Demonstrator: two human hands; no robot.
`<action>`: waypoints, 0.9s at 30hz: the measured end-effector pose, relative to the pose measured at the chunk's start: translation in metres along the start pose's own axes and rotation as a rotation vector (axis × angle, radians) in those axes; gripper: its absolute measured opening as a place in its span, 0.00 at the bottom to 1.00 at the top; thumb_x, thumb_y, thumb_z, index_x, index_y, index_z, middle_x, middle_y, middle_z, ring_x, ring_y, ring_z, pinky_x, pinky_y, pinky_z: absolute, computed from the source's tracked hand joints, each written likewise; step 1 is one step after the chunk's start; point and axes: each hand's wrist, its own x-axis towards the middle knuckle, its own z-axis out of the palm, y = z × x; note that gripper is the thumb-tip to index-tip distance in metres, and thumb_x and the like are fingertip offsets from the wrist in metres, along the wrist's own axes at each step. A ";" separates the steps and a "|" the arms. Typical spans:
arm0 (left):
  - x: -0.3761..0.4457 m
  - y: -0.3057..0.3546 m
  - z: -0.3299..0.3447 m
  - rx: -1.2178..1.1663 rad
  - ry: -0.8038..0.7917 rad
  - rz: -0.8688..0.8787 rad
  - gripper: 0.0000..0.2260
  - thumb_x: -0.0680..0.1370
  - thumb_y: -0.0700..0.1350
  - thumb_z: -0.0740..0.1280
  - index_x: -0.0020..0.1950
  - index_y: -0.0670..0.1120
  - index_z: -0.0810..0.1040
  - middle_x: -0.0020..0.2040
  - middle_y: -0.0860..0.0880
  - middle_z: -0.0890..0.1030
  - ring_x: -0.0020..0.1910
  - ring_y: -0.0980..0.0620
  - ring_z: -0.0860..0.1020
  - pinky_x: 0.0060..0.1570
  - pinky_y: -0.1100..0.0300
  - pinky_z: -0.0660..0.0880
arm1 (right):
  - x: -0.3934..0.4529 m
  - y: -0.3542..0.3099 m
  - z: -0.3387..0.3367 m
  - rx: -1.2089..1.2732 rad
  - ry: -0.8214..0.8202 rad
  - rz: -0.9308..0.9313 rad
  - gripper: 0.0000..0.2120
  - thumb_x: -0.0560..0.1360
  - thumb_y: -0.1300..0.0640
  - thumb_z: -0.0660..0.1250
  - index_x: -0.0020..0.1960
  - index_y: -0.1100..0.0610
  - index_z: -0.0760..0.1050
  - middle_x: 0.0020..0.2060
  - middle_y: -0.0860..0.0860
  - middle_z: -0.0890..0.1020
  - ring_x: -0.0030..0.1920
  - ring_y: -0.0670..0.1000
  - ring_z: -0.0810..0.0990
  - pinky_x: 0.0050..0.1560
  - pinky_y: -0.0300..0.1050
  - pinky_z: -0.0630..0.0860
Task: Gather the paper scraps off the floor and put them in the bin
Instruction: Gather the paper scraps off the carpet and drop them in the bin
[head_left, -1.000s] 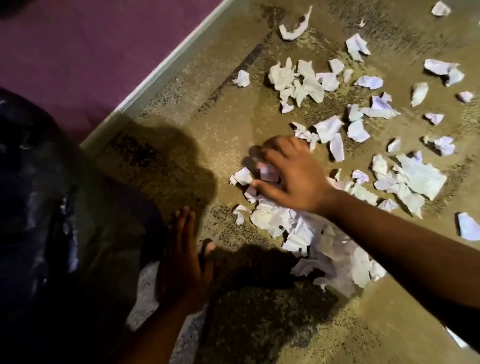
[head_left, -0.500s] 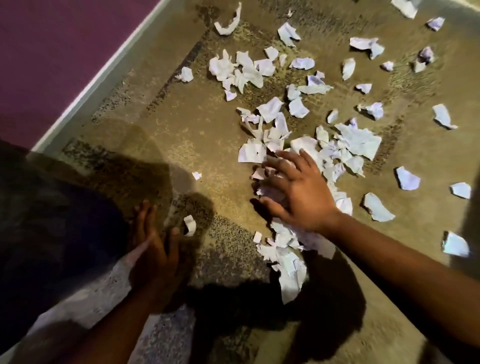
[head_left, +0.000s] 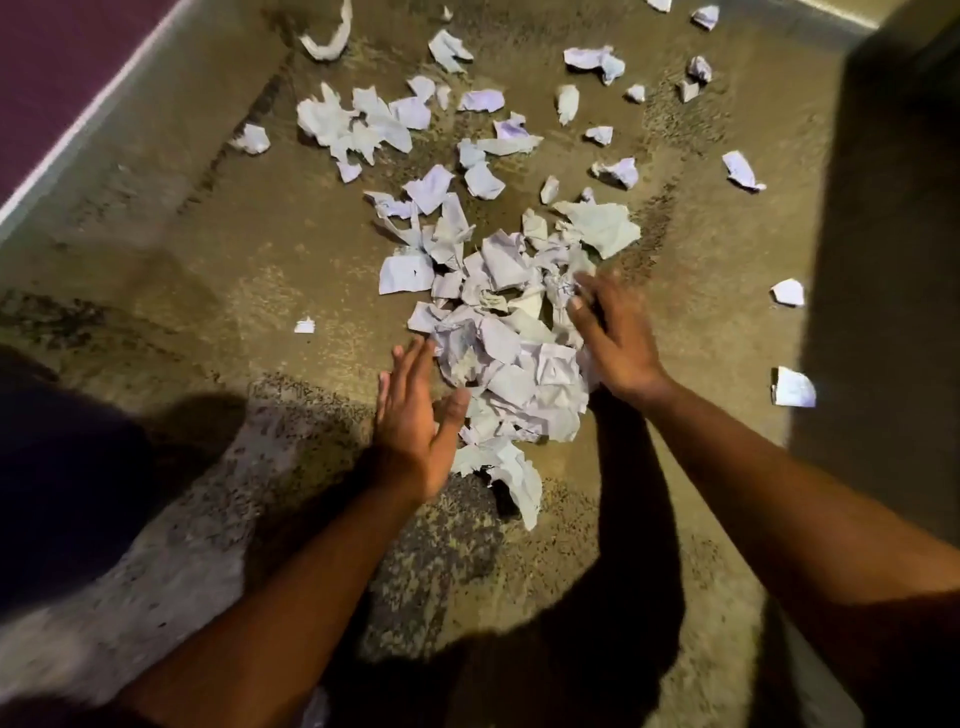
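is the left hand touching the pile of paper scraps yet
Touching. In the head view the left hand has its thumb pressed against the near edge of the pile of paper scraps.

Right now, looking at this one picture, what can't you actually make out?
- Bin: not identifiable in the head view; only a dark shape at the left edge, too dim to name.
- Right hand: fingertips motion-blurred, so contact with the paper pile is unclear.
- Scraps under the pile: hidden by upper pieces.
- Writing on the scraps: too small.
- Left hand: open beside the pile; touching or not, unclear.
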 end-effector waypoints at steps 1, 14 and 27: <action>-0.007 0.006 0.006 -0.057 -0.019 0.028 0.39 0.78 0.73 0.46 0.83 0.51 0.54 0.84 0.52 0.52 0.83 0.50 0.49 0.81 0.41 0.49 | -0.016 -0.012 0.003 0.040 -0.069 -0.060 0.30 0.83 0.32 0.53 0.78 0.46 0.67 0.81 0.51 0.64 0.81 0.55 0.61 0.80 0.61 0.58; -0.072 0.000 0.001 0.101 0.021 -0.055 0.44 0.73 0.72 0.55 0.83 0.48 0.56 0.84 0.46 0.52 0.82 0.49 0.47 0.80 0.42 0.43 | -0.123 0.129 -0.063 0.109 0.371 0.438 0.33 0.82 0.35 0.56 0.77 0.57 0.68 0.74 0.56 0.71 0.78 0.59 0.67 0.79 0.48 0.57; -0.112 0.063 -0.025 0.163 -0.180 -0.250 0.53 0.71 0.49 0.79 0.82 0.61 0.43 0.82 0.52 0.40 0.81 0.40 0.48 0.76 0.36 0.56 | -0.189 -0.022 0.007 0.338 0.241 0.417 0.55 0.59 0.22 0.74 0.78 0.43 0.59 0.76 0.49 0.65 0.77 0.54 0.65 0.75 0.58 0.68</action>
